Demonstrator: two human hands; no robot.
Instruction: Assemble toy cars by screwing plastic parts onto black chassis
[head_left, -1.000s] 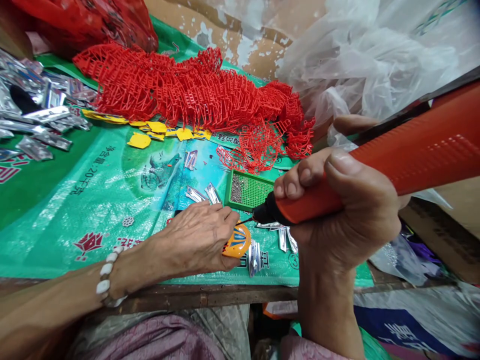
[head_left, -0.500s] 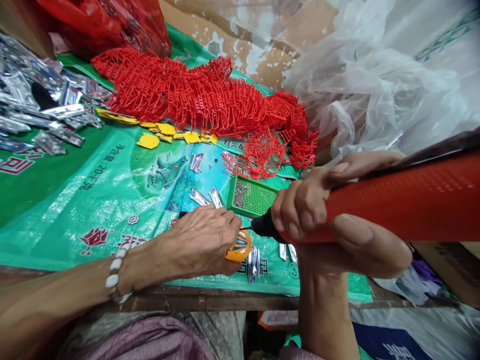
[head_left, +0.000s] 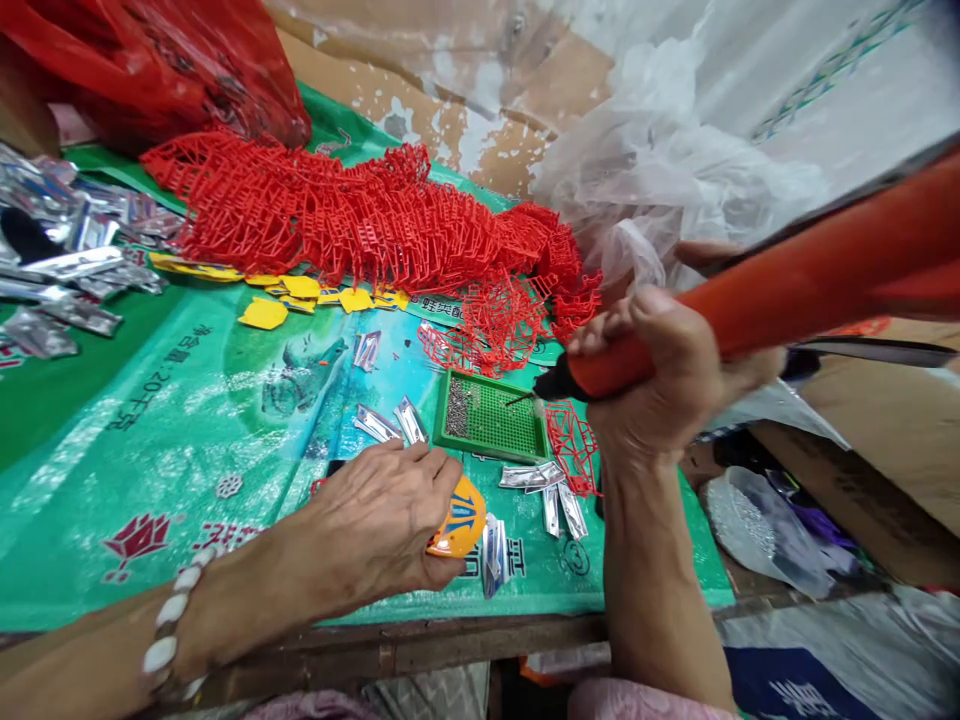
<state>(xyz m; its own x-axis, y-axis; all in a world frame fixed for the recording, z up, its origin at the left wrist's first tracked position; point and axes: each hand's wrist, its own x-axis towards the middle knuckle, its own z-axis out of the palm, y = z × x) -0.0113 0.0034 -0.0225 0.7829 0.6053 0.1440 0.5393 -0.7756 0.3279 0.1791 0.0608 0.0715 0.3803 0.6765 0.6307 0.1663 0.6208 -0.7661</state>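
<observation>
My left hand [head_left: 382,520] rests on the green printed sheet [head_left: 172,420] with its fingers closed on a small orange-yellow piece [head_left: 456,520], which it presses down near the front edge. My right hand [head_left: 660,375] is wrapped round a long orange tool [head_left: 787,285]. The tool's thin dark tip points into a small green mesh tray [head_left: 499,415] that has tiny metal bits along its left side. Some small foil pieces [head_left: 551,490] and a red lattice piece [head_left: 574,445] lie between my two hands.
A long heap of red plastic lattice pieces [head_left: 360,215] runs across the back. Yellow flat pieces [head_left: 262,312] lie before it. Silver foil wrappers [head_left: 60,250] pile up at the far left. Clear plastic bags [head_left: 675,170] bulge at the right, and a red bag [head_left: 150,60] sits top left.
My right hand lifted the tool's tip off the orange-yellow piece and swung it up and right to the green mesh tray. My left hand stayed on the piece.
</observation>
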